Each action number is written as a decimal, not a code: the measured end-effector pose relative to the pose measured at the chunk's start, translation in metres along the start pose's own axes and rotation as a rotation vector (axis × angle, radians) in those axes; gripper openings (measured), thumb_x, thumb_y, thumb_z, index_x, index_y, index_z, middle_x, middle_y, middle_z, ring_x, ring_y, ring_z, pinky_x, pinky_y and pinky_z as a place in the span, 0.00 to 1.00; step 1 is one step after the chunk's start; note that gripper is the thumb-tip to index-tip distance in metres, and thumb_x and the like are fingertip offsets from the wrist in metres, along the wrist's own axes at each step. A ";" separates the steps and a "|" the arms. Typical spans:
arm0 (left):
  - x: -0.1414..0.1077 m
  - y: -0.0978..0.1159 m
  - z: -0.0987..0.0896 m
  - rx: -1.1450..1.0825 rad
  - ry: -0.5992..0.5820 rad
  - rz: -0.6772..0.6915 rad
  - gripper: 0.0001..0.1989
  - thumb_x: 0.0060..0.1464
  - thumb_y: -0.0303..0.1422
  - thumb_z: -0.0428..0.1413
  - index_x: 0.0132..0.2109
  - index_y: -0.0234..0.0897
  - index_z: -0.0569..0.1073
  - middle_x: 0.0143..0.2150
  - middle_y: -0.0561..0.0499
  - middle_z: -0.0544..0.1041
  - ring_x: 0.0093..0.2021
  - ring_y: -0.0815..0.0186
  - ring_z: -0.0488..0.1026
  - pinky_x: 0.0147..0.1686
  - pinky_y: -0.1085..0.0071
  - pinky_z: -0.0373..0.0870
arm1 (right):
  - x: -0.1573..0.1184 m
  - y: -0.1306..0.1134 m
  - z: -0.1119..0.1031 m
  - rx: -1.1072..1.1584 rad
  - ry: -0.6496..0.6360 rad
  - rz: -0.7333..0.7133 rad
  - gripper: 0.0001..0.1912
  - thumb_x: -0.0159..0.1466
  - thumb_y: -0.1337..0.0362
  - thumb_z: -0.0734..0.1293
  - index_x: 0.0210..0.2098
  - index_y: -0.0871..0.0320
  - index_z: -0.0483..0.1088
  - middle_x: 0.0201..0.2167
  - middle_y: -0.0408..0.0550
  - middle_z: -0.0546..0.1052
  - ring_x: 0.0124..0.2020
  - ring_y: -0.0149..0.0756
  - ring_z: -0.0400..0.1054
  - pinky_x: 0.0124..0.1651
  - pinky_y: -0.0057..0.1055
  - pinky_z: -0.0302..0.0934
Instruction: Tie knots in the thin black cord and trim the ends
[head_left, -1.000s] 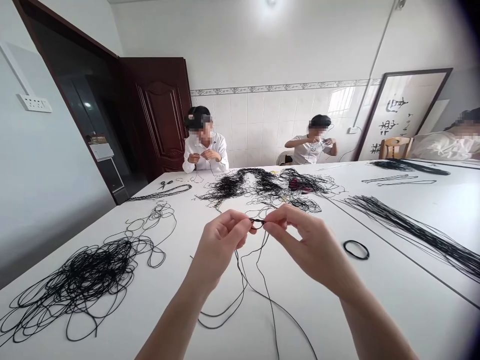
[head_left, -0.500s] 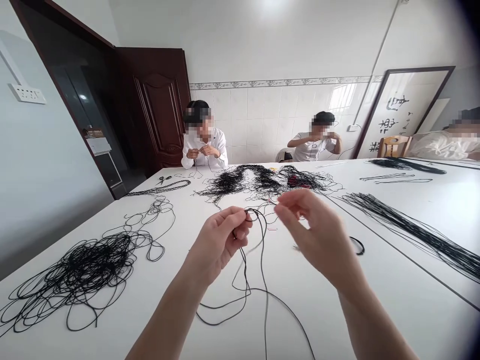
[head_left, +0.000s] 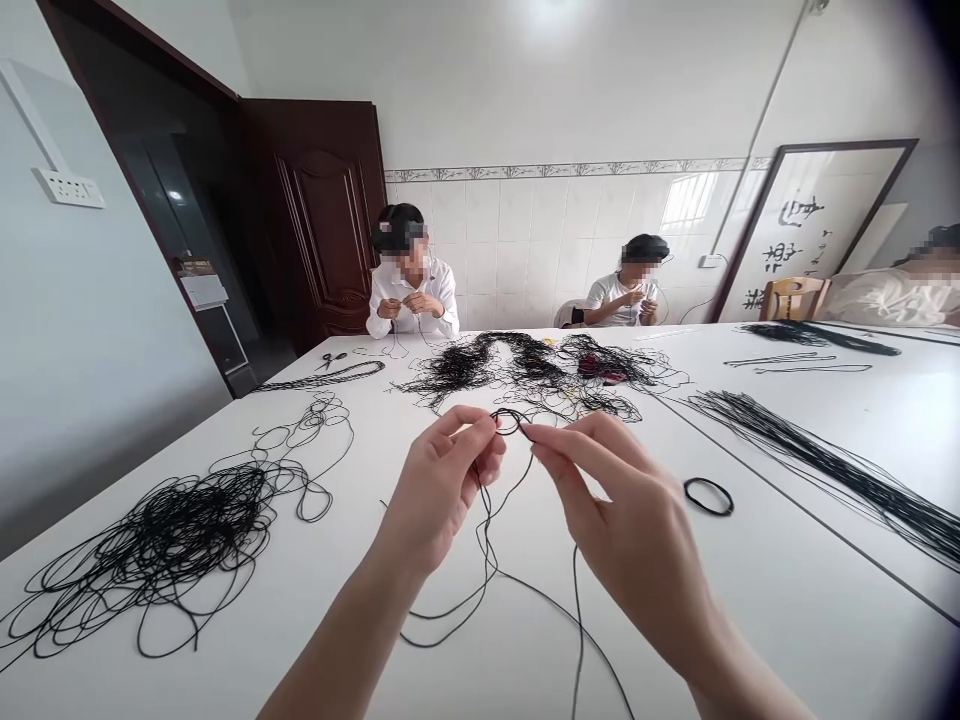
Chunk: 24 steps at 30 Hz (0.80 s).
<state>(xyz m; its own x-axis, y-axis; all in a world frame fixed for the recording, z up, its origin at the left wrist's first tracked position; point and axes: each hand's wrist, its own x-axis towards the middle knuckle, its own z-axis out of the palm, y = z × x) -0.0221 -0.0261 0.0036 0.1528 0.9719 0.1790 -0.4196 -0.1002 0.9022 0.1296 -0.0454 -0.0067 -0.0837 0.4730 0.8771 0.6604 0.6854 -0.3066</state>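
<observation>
- Head view: a small round loop of thin black cord [head_left: 510,410] is held above the white tabletop [head_left: 322,580], just off picture centre toward 5 o'clock.
- The left hand [head_left: 442,480] pinches its 9 o'clock side; the right hand's [head_left: 630,530] thumb and forefinger grip cord at 4 o'clock.
- Likely step: working cord around the loop; next calls for steady left pinch, careful right-hand feeding.

Black cord [head_left: 580,627] cut off at bottom; strand bundle [head_left: 832,462], far-right person [head_left: 885,298] cut by right edge.
</observation>
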 end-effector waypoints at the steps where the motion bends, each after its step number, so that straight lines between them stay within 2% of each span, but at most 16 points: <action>1: 0.000 0.000 0.000 0.009 0.001 -0.001 0.08 0.54 0.35 0.62 0.32 0.37 0.73 0.26 0.55 0.71 0.27 0.75 0.62 0.32 0.78 0.63 | 0.000 -0.001 0.000 -0.012 0.019 -0.013 0.05 0.66 0.71 0.64 0.40 0.60 0.73 0.27 0.43 0.71 0.30 0.30 0.63 0.35 0.28 0.61; 4: 0.000 -0.002 0.001 0.043 -0.002 0.004 0.08 0.54 0.36 0.61 0.32 0.37 0.74 0.27 0.54 0.74 0.28 0.74 0.64 0.34 0.77 0.64 | 0.000 -0.003 0.003 -0.016 0.062 -0.057 0.03 0.65 0.71 0.66 0.34 0.60 0.70 0.27 0.44 0.73 0.30 0.31 0.64 0.36 0.31 0.60; 9: 0.001 -0.004 0.004 0.033 -0.021 0.028 0.07 0.54 0.34 0.62 0.31 0.38 0.75 0.27 0.56 0.74 0.30 0.75 0.67 0.37 0.78 0.65 | -0.001 -0.004 0.012 0.000 0.061 -0.143 0.03 0.65 0.72 0.66 0.35 0.60 0.71 0.28 0.47 0.73 0.31 0.34 0.62 0.34 0.33 0.59; 13: 0.000 -0.004 0.005 0.007 -0.042 0.014 0.07 0.55 0.33 0.61 0.30 0.37 0.74 0.27 0.54 0.75 0.33 0.73 0.71 0.39 0.78 0.67 | -0.003 -0.003 0.018 -0.076 0.099 -0.225 0.03 0.64 0.73 0.67 0.34 0.60 0.71 0.27 0.47 0.71 0.29 0.32 0.59 0.34 0.34 0.57; 15: 0.000 -0.003 0.004 0.001 -0.022 0.016 0.07 0.55 0.34 0.61 0.30 0.37 0.74 0.28 0.54 0.76 0.33 0.74 0.71 0.37 0.79 0.67 | -0.003 -0.002 0.019 -0.088 0.076 -0.263 0.04 0.64 0.73 0.67 0.34 0.60 0.72 0.27 0.47 0.72 0.29 0.33 0.59 0.34 0.34 0.57; 17: 0.000 -0.002 0.003 -0.010 0.004 0.015 0.07 0.54 0.33 0.61 0.30 0.37 0.74 0.28 0.54 0.76 0.30 0.75 0.70 0.35 0.80 0.67 | -0.001 -0.001 0.016 0.006 0.021 -0.268 0.03 0.65 0.71 0.66 0.37 0.60 0.72 0.29 0.48 0.72 0.30 0.33 0.61 0.35 0.34 0.58; 19: 0.000 -0.001 0.003 -0.023 0.023 0.010 0.06 0.54 0.33 0.62 0.31 0.37 0.75 0.27 0.55 0.75 0.28 0.76 0.69 0.33 0.80 0.67 | 0.003 0.003 0.011 0.135 0.013 -0.198 0.02 0.65 0.69 0.65 0.37 0.60 0.71 0.29 0.47 0.72 0.32 0.33 0.64 0.36 0.33 0.60; 21: 0.001 0.001 0.002 -0.019 0.028 0.002 0.05 0.53 0.33 0.62 0.32 0.37 0.75 0.26 0.55 0.74 0.25 0.76 0.67 0.29 0.79 0.66 | 0.008 0.010 0.006 0.188 0.034 -0.041 0.03 0.65 0.66 0.65 0.38 0.59 0.70 0.30 0.47 0.73 0.34 0.33 0.66 0.38 0.32 0.62; 24: 0.000 0.002 0.002 0.040 0.011 -0.023 0.06 0.53 0.32 0.62 0.30 0.36 0.75 0.26 0.55 0.73 0.22 0.78 0.61 0.25 0.80 0.61 | 0.015 0.023 -0.001 0.247 -0.074 0.202 0.08 0.64 0.59 0.66 0.39 0.56 0.71 0.34 0.46 0.76 0.37 0.34 0.70 0.39 0.32 0.64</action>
<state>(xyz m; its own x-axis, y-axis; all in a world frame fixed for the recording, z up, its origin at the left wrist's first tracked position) -0.0212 -0.0264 0.0066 0.1518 0.9763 0.1542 -0.3802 -0.0863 0.9209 0.1447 -0.0228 -0.0001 -0.0291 0.6460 0.7627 0.4690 0.6827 -0.5603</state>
